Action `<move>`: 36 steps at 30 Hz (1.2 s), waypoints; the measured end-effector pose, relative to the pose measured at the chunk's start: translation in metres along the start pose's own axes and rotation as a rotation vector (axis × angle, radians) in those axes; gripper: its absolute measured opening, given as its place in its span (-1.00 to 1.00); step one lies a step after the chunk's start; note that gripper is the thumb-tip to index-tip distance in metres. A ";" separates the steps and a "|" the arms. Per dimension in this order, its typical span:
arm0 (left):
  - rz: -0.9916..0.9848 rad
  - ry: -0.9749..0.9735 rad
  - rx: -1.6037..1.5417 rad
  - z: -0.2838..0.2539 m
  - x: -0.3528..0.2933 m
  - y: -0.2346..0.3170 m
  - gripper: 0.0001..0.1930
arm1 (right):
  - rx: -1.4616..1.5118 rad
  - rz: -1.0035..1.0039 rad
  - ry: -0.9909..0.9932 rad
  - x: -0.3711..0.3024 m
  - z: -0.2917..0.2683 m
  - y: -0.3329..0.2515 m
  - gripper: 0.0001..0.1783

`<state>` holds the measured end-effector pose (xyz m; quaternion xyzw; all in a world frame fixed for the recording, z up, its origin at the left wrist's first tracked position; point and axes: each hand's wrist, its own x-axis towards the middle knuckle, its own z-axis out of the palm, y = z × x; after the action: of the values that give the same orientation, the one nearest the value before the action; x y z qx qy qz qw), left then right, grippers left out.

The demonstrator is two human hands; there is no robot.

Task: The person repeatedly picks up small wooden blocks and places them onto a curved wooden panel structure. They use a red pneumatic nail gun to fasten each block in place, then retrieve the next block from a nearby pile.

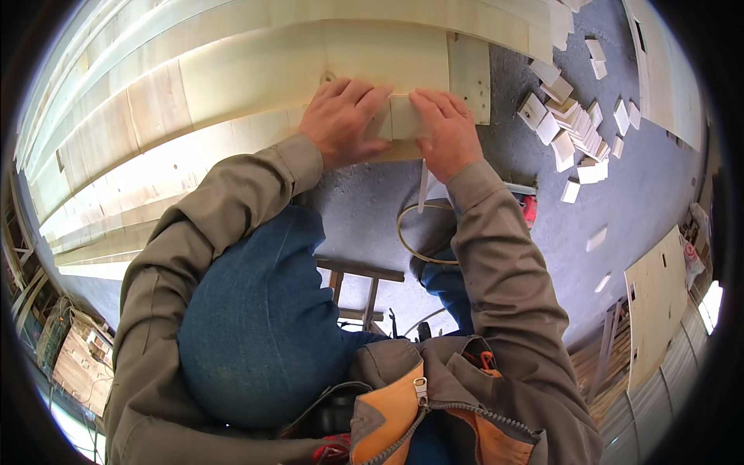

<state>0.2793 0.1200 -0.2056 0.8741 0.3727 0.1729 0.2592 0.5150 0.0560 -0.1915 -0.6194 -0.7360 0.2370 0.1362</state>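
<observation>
My left hand (341,120) and my right hand (443,132) press side by side on a small pale wooden piece (401,118) at the near edge of long pale wooden boards (256,77) lying on the grey floor. Fingers of both hands lie flat over the piece, which shows only between them. A thin pale strip (422,186) hangs down just below my right hand. My knee in blue jeans (263,310) is under my left forearm.
A heap of small pale wood blocks (570,128) is scattered on the grey floor (635,194) to the right. A flat panel (657,302) lies at lower right. A yellowish hose loop (411,232) and a wooden stool frame (360,291) lie below my hands.
</observation>
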 end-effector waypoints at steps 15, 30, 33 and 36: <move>0.004 0.018 0.068 0.004 0.004 0.004 -0.28 | 0.051 -0.078 -0.007 0.004 0.002 0.007 -0.21; -0.023 -0.041 0.080 0.003 0.004 0.009 -0.30 | 0.151 0.177 0.001 -0.043 -0.038 0.048 -0.02; -0.036 -0.060 0.087 0.002 0.005 0.010 -0.29 | 0.173 0.156 -0.021 -0.045 -0.035 0.043 -0.03; -0.027 -0.048 0.096 0.003 0.003 0.009 -0.27 | 0.174 0.090 -0.038 -0.034 -0.028 0.030 -0.04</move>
<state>0.2876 0.1161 -0.2025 0.8845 0.3858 0.1301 0.2280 0.5611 0.0315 -0.1799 -0.6331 -0.6864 0.3176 0.1649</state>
